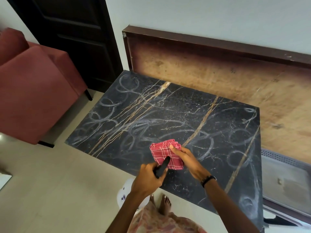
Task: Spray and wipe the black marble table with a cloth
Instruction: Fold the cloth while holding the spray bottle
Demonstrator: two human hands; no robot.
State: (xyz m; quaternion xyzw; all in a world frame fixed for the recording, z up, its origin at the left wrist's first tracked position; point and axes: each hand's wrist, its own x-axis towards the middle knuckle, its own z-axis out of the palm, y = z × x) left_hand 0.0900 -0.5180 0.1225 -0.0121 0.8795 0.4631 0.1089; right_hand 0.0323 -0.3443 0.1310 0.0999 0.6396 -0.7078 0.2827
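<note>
Cloth position: the folded red checked cloth (165, 155) lies at the near edge of the black gold-veined marble counter (210, 118). Your right hand (188, 158) pinches its right side, fingers (175, 149) curled over the top. Your left hand (148, 176) grips a black slender object (162, 168) whose tip overlaps the cloth. No legible writing.

I saw the black marble table (168, 118), a rectangular slab veined with gold and white streaks and covered in looping greyish smears. A folded red cloth with a white check pattern (164, 154) sat near the table's front edge. A slim black spray bottle (161, 168) angled over that same edge, its tip overlapping the cloth.
</note>
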